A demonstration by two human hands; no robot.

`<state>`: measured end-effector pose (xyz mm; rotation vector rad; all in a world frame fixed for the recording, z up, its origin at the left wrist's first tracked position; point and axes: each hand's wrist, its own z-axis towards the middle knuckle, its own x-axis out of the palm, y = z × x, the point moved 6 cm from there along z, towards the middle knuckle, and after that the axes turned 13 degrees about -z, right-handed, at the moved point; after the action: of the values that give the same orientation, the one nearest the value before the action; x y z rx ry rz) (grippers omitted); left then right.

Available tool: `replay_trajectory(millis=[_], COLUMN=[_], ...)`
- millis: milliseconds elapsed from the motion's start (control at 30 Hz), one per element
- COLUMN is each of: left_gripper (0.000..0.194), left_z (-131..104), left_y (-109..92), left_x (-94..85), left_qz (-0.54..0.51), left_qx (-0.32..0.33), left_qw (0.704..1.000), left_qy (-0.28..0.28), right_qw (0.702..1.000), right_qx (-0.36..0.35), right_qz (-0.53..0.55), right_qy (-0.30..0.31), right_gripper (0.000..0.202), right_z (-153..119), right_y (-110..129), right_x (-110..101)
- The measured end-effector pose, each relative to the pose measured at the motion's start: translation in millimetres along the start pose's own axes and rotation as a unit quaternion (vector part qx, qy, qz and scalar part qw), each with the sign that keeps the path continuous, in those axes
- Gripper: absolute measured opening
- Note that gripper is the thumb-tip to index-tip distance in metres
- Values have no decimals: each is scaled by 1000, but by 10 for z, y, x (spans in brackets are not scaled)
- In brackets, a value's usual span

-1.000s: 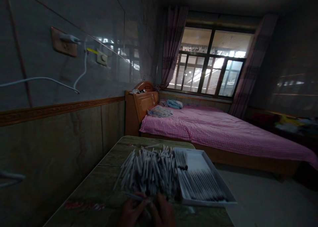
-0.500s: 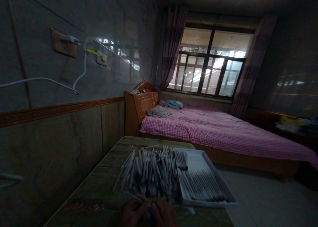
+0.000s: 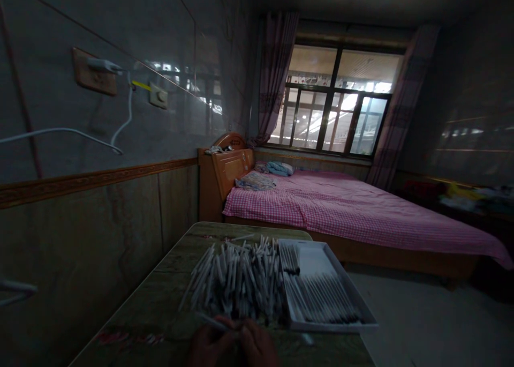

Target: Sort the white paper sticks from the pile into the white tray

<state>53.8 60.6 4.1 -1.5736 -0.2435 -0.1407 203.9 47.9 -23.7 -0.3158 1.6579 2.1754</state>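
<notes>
At the bottom of the view my left hand point(image 3: 211, 346) is closed on a thin white stick point(image 3: 209, 321), whose far end points up and left. Touching it from the right, my right hand point(image 3: 257, 343) has its fingers pinched together; what lies between them is too dark and small to make out. Just beyond both hands lies a heap of similar white sticks point(image 3: 241, 276), some with dark ends. To the right of the heap, a shallow white box point(image 3: 315, 255) holds a neat slanted row of sticks with dark tips and a smaller bunch in its upper left corner.
Heap and box rest on a wood-patterned table point(image 3: 160, 292) with red marks. A tiled wall point(image 3: 120, 222) runs along the left, with a socket and a white cable point(image 3: 60, 129). Beyond the table stands a bed point(image 3: 341, 206) with a pink checked sheet, under a window point(image 3: 333, 104).
The view has shifted slightly, so most things sit a little further left. My hands stay together over the table's near side, with the white stick still in my left hand.
</notes>
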Motion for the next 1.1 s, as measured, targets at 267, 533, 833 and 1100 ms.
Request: replay_trajectory(millis=[267, 533, 833, 1100], left_gripper=[28, 39, 54, 49], left_z=[97, 512, 724, 820], left_y=[-71, -572, -226, -136], left_x=[17, 506, 626, 503], left_qz=[98, 507, 592, 574], left_qx=[50, 124, 95, 100], left_qw=[994, 846, 793, 807], left_qy=[-6, 110, 107, 96], right_qw=[984, 957, 950, 953], right_qx=[109, 191, 178, 176], right_qz=[143, 220, 256, 244], right_qy=[8, 0, -31, -40], right_gripper=[62, 76, 62, 66], right_z=[210, 297, 274, 337], right_y=[-89, -151, -118, -288], right_x=[-212, -215, -202, -74])
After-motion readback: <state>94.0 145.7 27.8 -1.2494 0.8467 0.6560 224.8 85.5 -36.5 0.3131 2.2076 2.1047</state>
